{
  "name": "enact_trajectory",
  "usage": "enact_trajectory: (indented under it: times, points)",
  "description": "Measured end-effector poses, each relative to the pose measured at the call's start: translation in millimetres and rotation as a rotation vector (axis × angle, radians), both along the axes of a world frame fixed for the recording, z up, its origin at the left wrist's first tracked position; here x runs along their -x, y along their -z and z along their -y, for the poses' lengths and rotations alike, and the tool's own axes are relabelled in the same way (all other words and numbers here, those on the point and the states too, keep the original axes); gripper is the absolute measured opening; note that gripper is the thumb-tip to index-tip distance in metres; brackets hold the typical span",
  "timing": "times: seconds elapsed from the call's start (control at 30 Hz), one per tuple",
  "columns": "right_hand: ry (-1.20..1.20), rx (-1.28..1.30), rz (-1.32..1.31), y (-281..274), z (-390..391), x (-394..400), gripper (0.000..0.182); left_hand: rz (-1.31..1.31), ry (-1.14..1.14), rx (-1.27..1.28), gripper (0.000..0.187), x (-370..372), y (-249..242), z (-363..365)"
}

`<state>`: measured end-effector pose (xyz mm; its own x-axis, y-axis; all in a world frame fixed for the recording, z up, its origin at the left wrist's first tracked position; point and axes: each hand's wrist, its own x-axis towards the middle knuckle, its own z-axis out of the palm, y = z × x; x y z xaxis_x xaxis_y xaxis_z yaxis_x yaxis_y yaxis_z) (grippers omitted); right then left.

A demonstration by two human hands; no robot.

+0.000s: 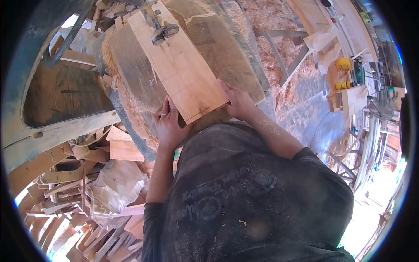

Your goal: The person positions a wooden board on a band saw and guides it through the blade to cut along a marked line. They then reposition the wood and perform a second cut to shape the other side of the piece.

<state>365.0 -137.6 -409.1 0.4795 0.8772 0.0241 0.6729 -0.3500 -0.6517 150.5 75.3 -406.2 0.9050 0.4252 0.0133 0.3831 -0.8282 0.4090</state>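
A pale wooden board (pixel 185 72) with pencil lines lies flat on the worn machine table (pixel 229 56). My left hand (pixel 169 123) grips its near left corner, fingers along the left edge, a ring on one finger. At the near right corner my right hand (pixel 238 101) holds the board's right edge; part of its grip is hidden. Toward the far end, a metal guide with round rollers (pixel 166 34) sits over the board, like a bandsaw's blade guide. The blade itself cannot be made out.
The machine's large frame (pixel 65 124) stands at left. Offcuts (pixel 102 238) and a plastic sheet (pixel 115 185) lie below it. Wood shavings (pixel 279 65) cover the floor beyond the table. On the right, yellow containers (pixel 343 64) stand among timber.
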Motion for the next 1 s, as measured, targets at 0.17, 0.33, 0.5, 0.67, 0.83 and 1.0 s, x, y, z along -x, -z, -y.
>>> enact_trajectory:
  times: [0.17,0.33,0.5,0.67,0.83,1.0]
  points:
    - [0.006,-0.035,0.025,2,-3,-6,0.097,-0.036,-0.014,-0.042,0.125,-5,0,-2]
    - [-0.009,-0.004,0.016,6,-6,-14,0.093,-0.016,-0.024,-0.016,0.127,-12,-2,-3]
    - [0.017,-0.015,-0.004,-2,-11,-19,0.088,-0.047,-0.04,-0.002,0.127,-20,-8,-3]
    - [0.02,-0.052,0.034,-1,-16,-28,0.089,0.002,-0.046,-0.031,0.123,-26,-3,-5]
    - [0.031,-0.029,0.018,-3,-21,-32,0.09,0.118,-0.022,-0.064,0.12,-30,2,-7]
    - [0.017,-0.036,0.016,0,-24,-40,0.083,0.108,-0.036,-0.026,0.124,-35,5,-10]
